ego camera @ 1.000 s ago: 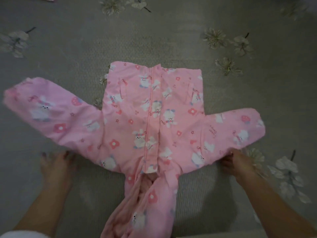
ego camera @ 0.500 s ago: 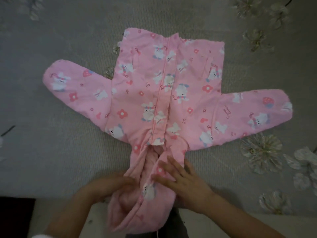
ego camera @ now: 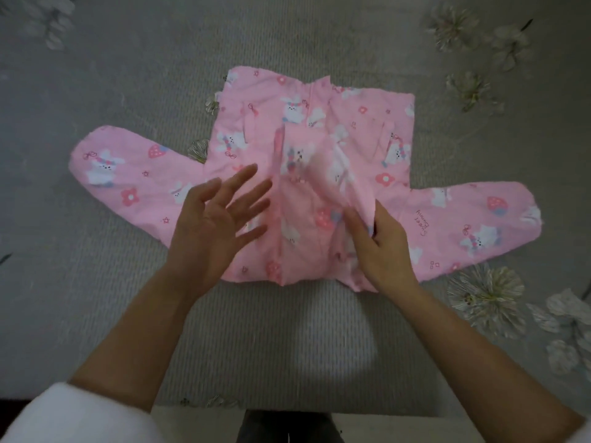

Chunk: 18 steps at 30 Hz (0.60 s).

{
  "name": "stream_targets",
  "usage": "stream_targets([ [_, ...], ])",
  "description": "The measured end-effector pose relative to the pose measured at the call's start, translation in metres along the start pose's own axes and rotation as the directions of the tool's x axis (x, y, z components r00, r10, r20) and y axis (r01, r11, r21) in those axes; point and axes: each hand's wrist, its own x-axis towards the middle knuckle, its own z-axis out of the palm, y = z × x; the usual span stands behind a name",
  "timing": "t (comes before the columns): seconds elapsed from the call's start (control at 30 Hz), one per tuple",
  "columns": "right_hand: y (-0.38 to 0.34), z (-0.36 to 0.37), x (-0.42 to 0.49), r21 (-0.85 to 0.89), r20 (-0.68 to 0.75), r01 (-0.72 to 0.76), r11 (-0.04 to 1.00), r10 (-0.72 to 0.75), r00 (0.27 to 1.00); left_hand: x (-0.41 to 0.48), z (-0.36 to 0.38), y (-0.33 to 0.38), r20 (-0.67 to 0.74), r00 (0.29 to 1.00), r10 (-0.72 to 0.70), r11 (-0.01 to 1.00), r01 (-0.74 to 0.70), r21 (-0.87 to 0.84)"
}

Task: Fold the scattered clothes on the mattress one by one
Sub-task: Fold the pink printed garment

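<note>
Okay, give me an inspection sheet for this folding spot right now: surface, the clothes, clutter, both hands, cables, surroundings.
Surface: grey mattress cover with a ribbed texture and a printed flower pattern, laid flat.
Job's things: one pink bunny-print jacket lying spread out, both sleeves out to the sides, its hood part folded up over the body.
Clutter: nothing seen.
Hands: left hand open, fingers spread, over the jacket's left side, contact unclear; right hand pinching a fold of the pink fabric near the middle.
Cables: nothing seen.
Surroundings: a white sleeve at the lower left; the mattress edge and something dark below it at the bottom.
</note>
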Motion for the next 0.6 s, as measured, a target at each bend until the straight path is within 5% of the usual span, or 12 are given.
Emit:
stream_targets([
  [0.07,0.005,0.002,0.03,-0.059,0.003,-0.131,0.99,0.132,0.991,0.017,0.013,-0.003,-0.019,0.99,0.143,0.943,-0.13,0.307],
  [0.1,0.011,0.004,0.039,-0.141,0.025,-0.202,0.969,0.208,0.978,0.024,0.017,-0.011,0.008,0.974,0.228,0.836,-0.2,0.511],
  [0.17,0.022,0.006,0.042,-0.266,0.082,-0.257,0.929,0.287,0.954,0.032,0.024,-0.036,0.256,0.894,0.369,0.374,-0.395,0.839],
  [0.23,0.029,0.004,0.033,-0.211,0.088,-0.234,0.949,0.257,0.962,0.039,0.035,-0.061,0.482,0.791,0.378,-0.094,-0.485,0.87],
  [0.3,0.04,-0.006,0.024,-0.132,-0.008,-0.244,0.961,0.245,0.97,0.056,0.041,-0.074,0.529,0.766,0.366,-0.305,-0.439,0.845],
  [0.4,0.06,-0.036,0.013,-0.027,-0.315,-0.334,0.942,0.309,0.898,0.095,0.037,-0.077,0.508,0.808,0.298,-0.431,-0.361,0.827],
  [0.5,0.085,-0.07,0.007,0.131,-0.583,-0.499,0.857,0.474,0.66,0.125,0.029,-0.078,0.348,0.914,0.21,-0.359,-0.26,0.897],
  [0.6,0.112,-0.093,0.005,0.332,-0.623,-0.618,0.713,0.658,0.424,0.14,0.032,-0.079,0.204,0.976,0.073,-0.285,-0.176,0.942],
])
